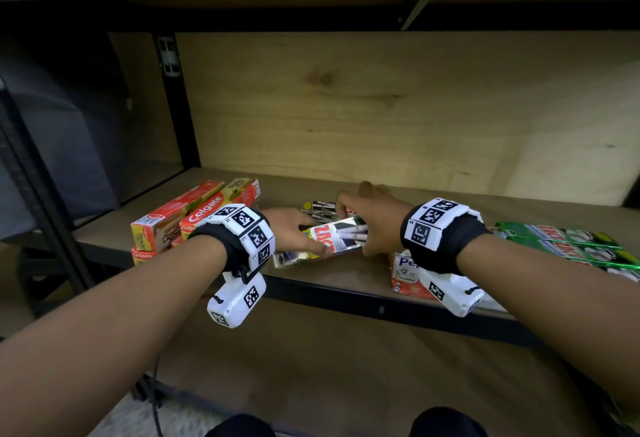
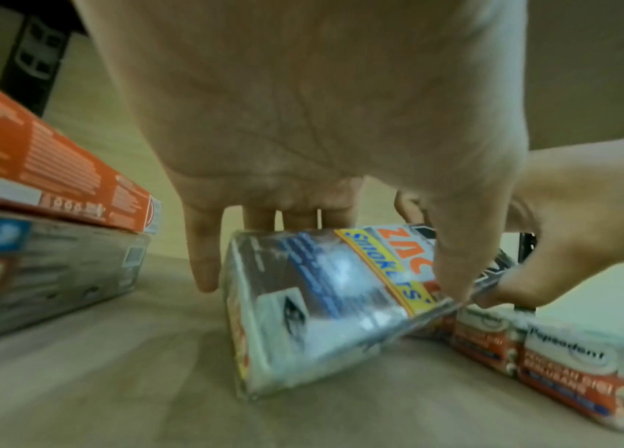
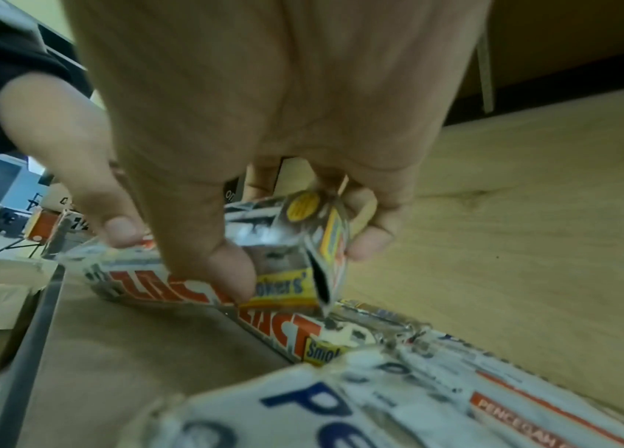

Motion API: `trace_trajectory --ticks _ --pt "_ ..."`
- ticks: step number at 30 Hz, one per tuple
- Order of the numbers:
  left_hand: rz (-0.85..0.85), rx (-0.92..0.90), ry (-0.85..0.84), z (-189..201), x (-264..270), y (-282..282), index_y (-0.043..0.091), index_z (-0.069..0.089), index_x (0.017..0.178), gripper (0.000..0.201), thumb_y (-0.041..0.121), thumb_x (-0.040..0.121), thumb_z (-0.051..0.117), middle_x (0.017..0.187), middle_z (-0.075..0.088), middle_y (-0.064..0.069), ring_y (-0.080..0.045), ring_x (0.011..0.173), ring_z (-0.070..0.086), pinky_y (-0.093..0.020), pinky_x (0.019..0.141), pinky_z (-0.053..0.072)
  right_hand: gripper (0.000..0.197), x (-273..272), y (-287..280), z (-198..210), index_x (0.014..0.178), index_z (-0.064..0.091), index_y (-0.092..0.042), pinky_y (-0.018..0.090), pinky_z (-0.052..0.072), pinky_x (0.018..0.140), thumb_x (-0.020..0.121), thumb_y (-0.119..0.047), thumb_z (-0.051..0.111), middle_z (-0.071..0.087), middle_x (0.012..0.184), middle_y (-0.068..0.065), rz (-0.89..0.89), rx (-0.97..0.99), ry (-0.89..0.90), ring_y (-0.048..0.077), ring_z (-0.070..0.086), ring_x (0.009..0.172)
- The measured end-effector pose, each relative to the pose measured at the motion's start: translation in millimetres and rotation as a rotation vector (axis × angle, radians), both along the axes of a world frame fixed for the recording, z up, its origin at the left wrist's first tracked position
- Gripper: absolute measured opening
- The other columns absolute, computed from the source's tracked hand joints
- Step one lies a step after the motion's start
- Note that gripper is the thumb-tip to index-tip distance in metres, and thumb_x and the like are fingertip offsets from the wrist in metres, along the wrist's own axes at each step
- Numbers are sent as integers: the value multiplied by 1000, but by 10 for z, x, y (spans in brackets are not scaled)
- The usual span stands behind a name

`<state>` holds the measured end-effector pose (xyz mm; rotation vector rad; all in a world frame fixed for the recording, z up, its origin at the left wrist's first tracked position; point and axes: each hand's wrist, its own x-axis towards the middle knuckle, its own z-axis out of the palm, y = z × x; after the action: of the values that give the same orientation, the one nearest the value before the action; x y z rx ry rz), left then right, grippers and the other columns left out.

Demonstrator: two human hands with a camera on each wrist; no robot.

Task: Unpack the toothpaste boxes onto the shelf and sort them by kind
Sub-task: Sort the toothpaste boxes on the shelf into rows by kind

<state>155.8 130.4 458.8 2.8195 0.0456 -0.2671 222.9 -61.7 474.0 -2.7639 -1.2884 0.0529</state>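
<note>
both hands pinch one silver zact box (image 1: 323, 241) on the shelf (image 1: 346, 274). left hand (image 1: 294, 232) grips its near end; right hand (image 1: 375, 225) its far end.

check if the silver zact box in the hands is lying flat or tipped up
Tipped. The silver box rests on one long edge on the shelf, held by the left hand and right hand.

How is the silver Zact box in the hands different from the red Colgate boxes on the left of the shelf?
The Zact box is shiny silver; the Colgate boxes are matte red. The left hand and right hand both hold the Zact box; the Colgate boxes lie stacked and untouched. Both kinds are long cartons on the shelf.
</note>
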Motion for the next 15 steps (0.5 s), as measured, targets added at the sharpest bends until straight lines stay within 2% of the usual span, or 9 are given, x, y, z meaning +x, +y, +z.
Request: trace_trajectory --ticks 3,4,6,7,9,10,11,13,15 --pt "17 -187 -60 6 -19 -5 30 66 117 57 66 73 70 108 70 17 -5 102 65 -27 99 47 52 -22 -69 71 110 43 -37 38 44 77 68 -28 73 35 111 2 -3 67 -180 23 35 101" --pt "37 -242 -78 12 -25 -10 28 66 116 55 62 74 73 106 69 18 -3 99 65 -21 96 46 58 -27 -91 84 114 41 -38 38 44 78 68 -30 75 33 112 2 -12 117 -198 23 34 102" --pt "74 -314 -108 29 -22 -34 21 65 113 47 49 78 76 97 70 15 -4 88 67 -11 79 46 81 1 -124 88 128 29 -37 40 46 79 64 -28 79 34 113 3 -94 276 -158 27 41 103" --pt "95 -347 -127 33 -1 -42 18 64 112 46 46 78 76 96 72 10 -9 86 68 -14 76 46 95 17 -139 103 134 20 -35 41 48 81 62 -28 82 37 114 4 -161 366 -85 30 47 103" --pt "142 -428 -170 25 38 -59 13 62 112 48 43 78 77 103 73 -1 -19 94 70 -25 84 49 117 26 -158 145 142 2 -32 42 53 85 62 -31 88 50 117 10 -259 449 148 30 59 98" --pt "172 -501 -195 22 52 -75 11 60 114 50 39 78 79 108 72 -5 -22 99 69 -30 89 51 121 19 -173 151 143 -4 -32 42 55 85 64 -33 88 57 117 11 -277 435 259 29 63 97" --pt "208 -607 -218 26 55 -102 10 57 117 51 34 78 80 112 71 -6 -22 102 68 -35 93 52 121 -15 -187 153 144 -6 -33 42 58 82 66 -34 88 60 117 12 -278 417 362 27 65 97" --pt "280 -834 -254 51 43 -180 9 53 121 54 26 79 80 116 69 -5 -22 106 67 -44 93 53 116 -88 -211 100 145 -3 -37 42 61 74 71 -32 86 58 122 9 -253 442 542 24 64 102" --pt "320 -1040 -299 95 13 -273 5 49 124 53 15 81 78 118 67 -10 -26 106 67 -48 90 54 107 -133 -213 29 147 2 -37 46 59 78 76 -28 82 57 123 6 -245 484 655 23 61 108"
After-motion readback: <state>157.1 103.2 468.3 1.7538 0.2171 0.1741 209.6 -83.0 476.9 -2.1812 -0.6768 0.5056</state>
